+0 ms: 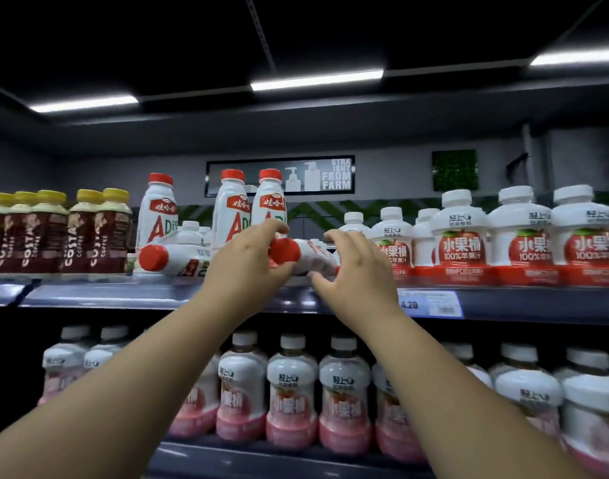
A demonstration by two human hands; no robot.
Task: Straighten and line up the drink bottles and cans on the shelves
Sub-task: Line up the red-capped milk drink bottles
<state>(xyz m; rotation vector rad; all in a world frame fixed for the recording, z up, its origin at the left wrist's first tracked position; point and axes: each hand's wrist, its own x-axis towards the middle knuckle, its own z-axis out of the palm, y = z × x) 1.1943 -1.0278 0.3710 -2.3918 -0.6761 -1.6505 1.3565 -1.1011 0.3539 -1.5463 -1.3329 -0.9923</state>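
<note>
A white toppled bottle with a red cap lies on its side near the front middle of the upper shelf, its cap pointing toward the viewer. The person's left hand grips its cap end, fingers curled over the top and thumb underneath. The right hand curls round the bottle's body from the other side, thumb below, though blur hides the exact contact.

Just to the left, a second toppled bottle of the same kind lies on the same shelf. Behind both stand three upright bottles with red caps. Further left is a row of brown coffee bottles with yellow caps. To the right stand white-capped apple juice bottles with red labels. A price tag hangs on the shelf edge below them. On the lower shelf stand rows of pink drink bottles.
</note>
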